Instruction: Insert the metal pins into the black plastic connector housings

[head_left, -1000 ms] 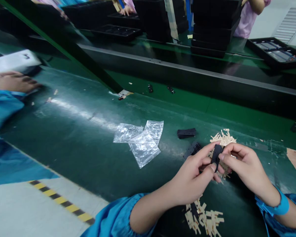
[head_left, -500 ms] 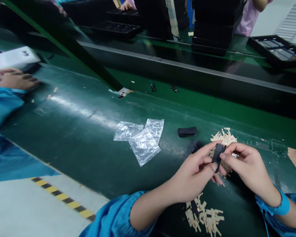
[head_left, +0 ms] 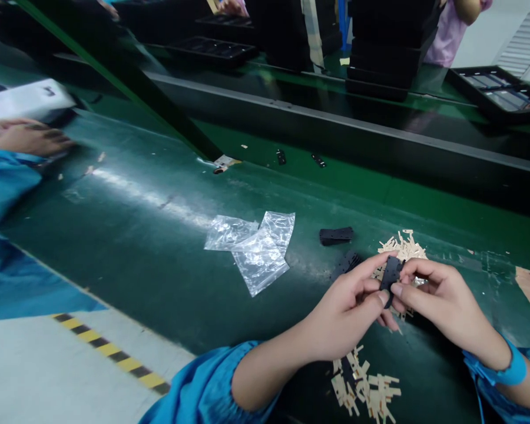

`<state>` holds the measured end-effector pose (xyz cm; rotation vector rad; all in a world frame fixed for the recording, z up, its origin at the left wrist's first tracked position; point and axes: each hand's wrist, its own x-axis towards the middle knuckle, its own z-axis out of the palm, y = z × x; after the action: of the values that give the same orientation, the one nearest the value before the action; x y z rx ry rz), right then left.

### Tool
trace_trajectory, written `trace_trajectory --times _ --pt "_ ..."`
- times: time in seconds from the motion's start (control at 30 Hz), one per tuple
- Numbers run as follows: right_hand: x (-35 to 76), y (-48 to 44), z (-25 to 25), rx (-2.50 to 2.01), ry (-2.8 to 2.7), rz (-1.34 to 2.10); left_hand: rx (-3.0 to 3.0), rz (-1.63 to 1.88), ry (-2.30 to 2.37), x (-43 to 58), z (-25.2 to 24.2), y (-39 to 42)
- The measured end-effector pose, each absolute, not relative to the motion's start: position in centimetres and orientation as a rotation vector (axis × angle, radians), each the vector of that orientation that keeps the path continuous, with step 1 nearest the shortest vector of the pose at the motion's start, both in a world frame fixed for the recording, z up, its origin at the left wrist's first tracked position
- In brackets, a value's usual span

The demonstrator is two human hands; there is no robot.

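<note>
Between thumb and fingers my left hand (head_left: 351, 309) grips a small flat black plastic piece (head_left: 391, 274) with tiny holes. My right hand (head_left: 441, 297) is closed at the piece's right edge, its thumb and fingertips pressing on it. Behind the hands lies a heap of small cream-coloured strips (head_left: 404, 244), partly covered by my fingers. A second pile of cream strips (head_left: 371, 388) is below my left wrist. Left of my hands are a stack of similar black pieces (head_left: 336, 235) and a fanned group of black pieces (head_left: 344, 264), partly hidden by my left hand.
Clear plastic bags (head_left: 260, 247) lie on the green bench (head_left: 168, 265). A green post (head_left: 159, 106) slants down to the bench. At far left a co-worker's hands (head_left: 26, 138) are near a white box (head_left: 26, 100). Black trays (head_left: 499, 91) stand beyond the ledge.
My right thumb has shifted slightly left and down along the black piece. My left hand keeps its hold. The view has shifted slightly.
</note>
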<state>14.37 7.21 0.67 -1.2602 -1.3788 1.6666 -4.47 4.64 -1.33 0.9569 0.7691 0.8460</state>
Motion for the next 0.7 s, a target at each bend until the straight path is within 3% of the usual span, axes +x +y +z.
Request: trace_trajectory --times 0.57,0.7 --pt "15.7 7.5 -0.3 -1.218 -1.404 1.738 0.957 0.725 0.718 -5.1 -1.2 5.2" --pt "15.1 7.0 0.1 -1.236 -1.486 1.53 0.909 0.734 0.7 -4.9 -1.6 5.4"
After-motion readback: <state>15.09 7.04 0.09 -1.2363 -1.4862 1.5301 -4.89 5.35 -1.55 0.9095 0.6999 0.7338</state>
